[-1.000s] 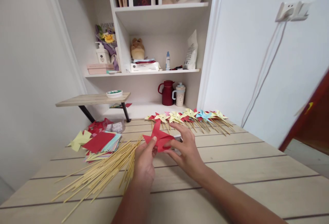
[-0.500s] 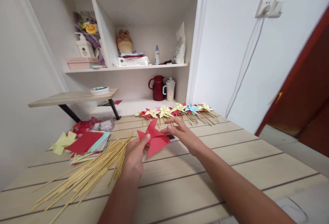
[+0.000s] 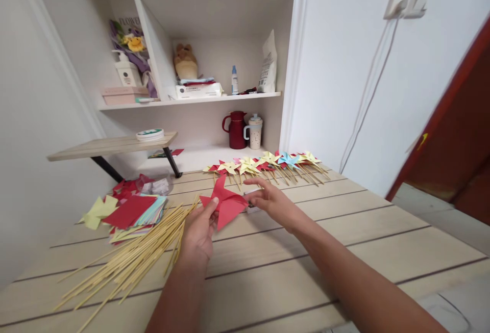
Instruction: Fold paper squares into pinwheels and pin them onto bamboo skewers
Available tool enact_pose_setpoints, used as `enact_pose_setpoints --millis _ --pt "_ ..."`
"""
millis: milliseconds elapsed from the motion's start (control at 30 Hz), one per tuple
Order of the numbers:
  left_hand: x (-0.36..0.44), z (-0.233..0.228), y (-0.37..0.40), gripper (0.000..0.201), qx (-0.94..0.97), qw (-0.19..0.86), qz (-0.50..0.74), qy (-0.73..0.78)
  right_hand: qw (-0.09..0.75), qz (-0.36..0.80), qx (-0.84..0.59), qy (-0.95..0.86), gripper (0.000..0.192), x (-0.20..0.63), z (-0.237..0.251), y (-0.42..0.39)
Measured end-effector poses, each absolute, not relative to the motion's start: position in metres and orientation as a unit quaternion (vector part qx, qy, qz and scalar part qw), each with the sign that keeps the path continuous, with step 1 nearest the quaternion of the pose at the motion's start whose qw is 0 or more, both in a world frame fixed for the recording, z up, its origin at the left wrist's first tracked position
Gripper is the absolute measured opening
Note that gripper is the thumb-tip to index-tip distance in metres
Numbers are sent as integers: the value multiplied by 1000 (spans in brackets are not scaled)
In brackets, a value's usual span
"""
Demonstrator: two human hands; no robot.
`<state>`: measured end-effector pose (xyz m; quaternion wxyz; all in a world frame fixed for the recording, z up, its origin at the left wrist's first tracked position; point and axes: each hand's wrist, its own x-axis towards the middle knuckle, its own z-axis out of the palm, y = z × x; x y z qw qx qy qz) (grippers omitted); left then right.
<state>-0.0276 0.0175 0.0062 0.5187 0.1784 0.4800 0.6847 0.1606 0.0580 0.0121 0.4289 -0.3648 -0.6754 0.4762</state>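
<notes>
While my left hand (image 3: 199,231) pinches the red paper pinwheel (image 3: 225,203) above the counter (image 3: 344,241), one blade points up toward the shelf. My right hand (image 3: 268,201), fingers loosely open, touches its right tip. Skewers (image 3: 130,256) lie left; bare boards right.

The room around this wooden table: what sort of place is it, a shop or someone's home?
Probably a home craft corner. White shelves hold a soft toy, a red jug and a framed picture, while the table carries paper pinwheels and bamboo sticks.
</notes>
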Motion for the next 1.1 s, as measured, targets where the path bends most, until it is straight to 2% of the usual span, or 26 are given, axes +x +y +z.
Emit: enact_pose_setpoints --millis 67,133,300,433,733,1100 --pt "-27 6 17 16 189 517 676 490 475 422 -360 -683 33 159 14 56" --pt "-27 5 16 17 215 508 665 504 490 428 -349 -675 30 160 16 54" --pt "-29 0 15 18 282 514 630 509 392 506 -366 -675 46 167 15 57" --pt "-29 -2 13 27 328 526 607 498 354 552 -347 -670 43 168 14 57" --pt "-29 -4 14 34 402 531 564 488 336 612 -281 -659 37 166 13 57" --pt "-32 -2 13 28 346 607 539 470 365 584 -224 -689 20 168 13 59"
